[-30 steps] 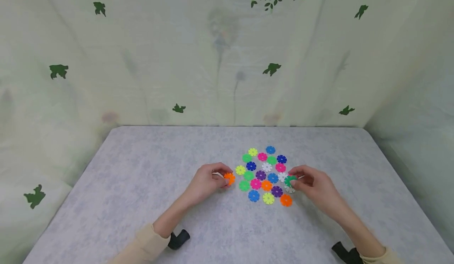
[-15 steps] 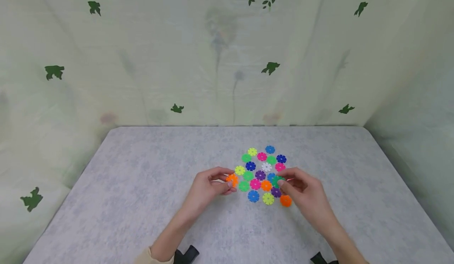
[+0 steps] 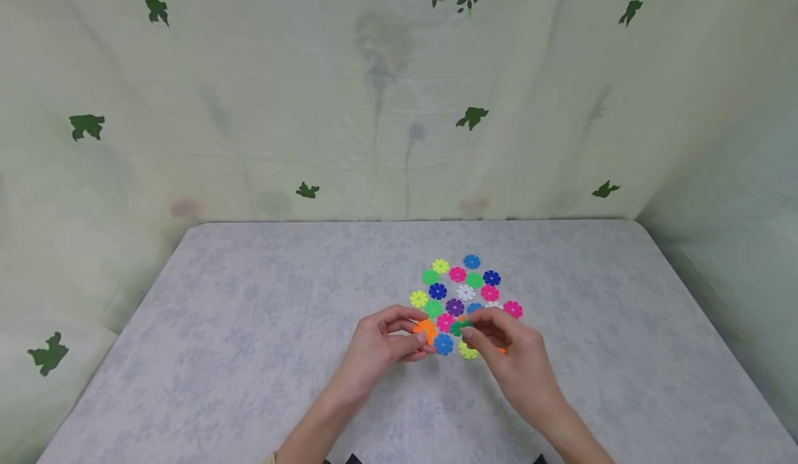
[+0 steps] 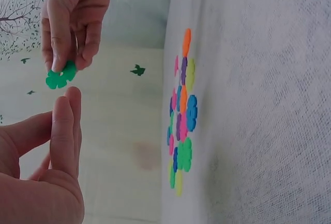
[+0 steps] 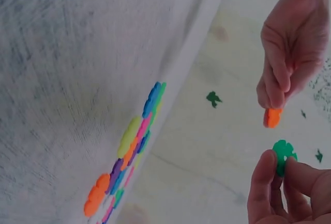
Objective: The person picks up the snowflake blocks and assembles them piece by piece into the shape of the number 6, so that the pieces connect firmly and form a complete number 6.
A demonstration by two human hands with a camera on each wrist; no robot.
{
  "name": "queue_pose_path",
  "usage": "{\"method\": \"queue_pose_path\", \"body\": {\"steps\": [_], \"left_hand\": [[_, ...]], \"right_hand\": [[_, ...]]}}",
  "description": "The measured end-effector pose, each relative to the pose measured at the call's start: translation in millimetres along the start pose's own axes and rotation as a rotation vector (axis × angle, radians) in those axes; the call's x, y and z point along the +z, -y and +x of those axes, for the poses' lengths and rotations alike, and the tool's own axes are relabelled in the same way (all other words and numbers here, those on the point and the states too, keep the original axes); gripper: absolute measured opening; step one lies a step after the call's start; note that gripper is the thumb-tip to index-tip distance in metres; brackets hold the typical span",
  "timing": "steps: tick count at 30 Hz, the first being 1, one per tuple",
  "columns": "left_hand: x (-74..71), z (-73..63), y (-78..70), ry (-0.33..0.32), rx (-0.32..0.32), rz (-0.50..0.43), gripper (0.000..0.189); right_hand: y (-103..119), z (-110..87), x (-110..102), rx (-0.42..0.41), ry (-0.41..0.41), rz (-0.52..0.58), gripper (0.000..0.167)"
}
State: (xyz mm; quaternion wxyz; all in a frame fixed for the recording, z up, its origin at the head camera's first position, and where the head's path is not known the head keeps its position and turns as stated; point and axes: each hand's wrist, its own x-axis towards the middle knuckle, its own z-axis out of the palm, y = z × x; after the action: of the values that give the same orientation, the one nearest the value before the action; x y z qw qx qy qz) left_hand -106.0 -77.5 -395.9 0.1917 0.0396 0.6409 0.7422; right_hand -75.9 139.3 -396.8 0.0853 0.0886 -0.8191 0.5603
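Orange disc [image 3: 424,329] in left hand [image 3: 385,341], green disc [image 3: 458,328] in right hand [image 3: 515,350], both pinched, had drawn closer together above the tabletop [image 3: 249,325], short of its far edge; the right hand partly hid loose discs [image 3: 454,307].

The person's left hand [image 3: 385,339] and right hand [image 3: 508,346] are bare, with slim, fairly long fingers. The left forearm [image 3: 319,412] and right forearm [image 3: 569,428] are slender and bare too, running down to the bottom edge of the head view. There, a sliver of cream sleeve [image 3: 271,459] shows at the left forearm. Small, angular black corners [image 3: 353,459] poke up beside the left forearm, and a similar black tip [image 3: 540,459] beside the right; too little shows to identify them.
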Motion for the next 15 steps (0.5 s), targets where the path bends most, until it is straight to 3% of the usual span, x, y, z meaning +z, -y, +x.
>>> {"method": "queue_pose_path", "body": {"steps": [8,15], "left_hand": [[5.0,-2.8,2.3,0.03,-0.032,-0.052,0.031],[6.1,-4.3,3.7,0.051,-0.047,-0.07,0.026]], "right_hand": [[-1,-4.0,10,0.001,0.029,0.016,0.023],[1,-5.8,14,-0.03,0.047,-0.055,0.021]]}}
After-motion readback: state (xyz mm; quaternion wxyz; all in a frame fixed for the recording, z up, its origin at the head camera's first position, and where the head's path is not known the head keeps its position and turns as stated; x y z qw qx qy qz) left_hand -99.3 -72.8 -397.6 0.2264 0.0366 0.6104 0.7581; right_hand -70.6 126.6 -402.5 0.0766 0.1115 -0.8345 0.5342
